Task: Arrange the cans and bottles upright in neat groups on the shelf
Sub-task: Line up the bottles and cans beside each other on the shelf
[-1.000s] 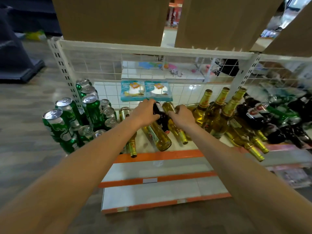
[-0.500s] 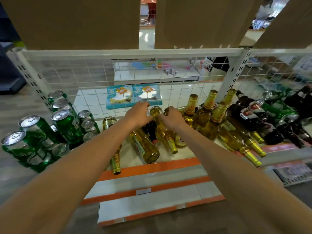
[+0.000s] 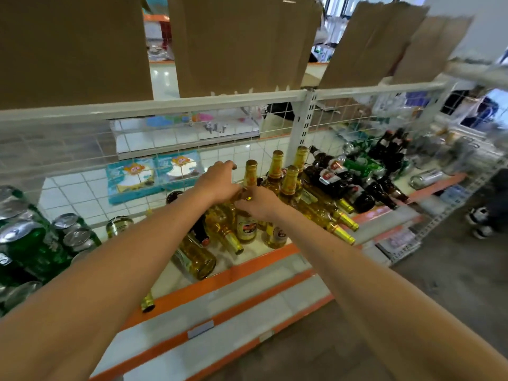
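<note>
A golden beer bottle (image 3: pixel 246 226) stands upright near the middle of the white shelf (image 3: pixel 264 258), which has an orange edge. My left hand (image 3: pixel 217 182) grips its shoulder from the left, and my right hand (image 3: pixel 258 203) holds it from the right, just below the neck. Three more golden bottles (image 3: pixel 288 182) stand upright right behind it. Other golden bottles lie on their sides: some under my left forearm (image 3: pixel 198 259), some to the right (image 3: pixel 332 218). Green cans (image 3: pixel 30 243) stand grouped at the far left. Dark bottles (image 3: pixel 332 174) lie in a heap further right.
A white wire-mesh back panel (image 3: pixel 82 149) closes the shelf behind the bottles. Green bottles (image 3: pixel 362 166) and more dark ones lie in the neighbouring bay on the right. Cardboard sheets (image 3: pixel 236 45) hang above. Two lower shelf steps (image 3: pixel 220 320) jut out towards me.
The golden bottle that both hands held tilted now stands upright beside the standing group. My view has swung right, so the cans have slid towards the left edge.
</note>
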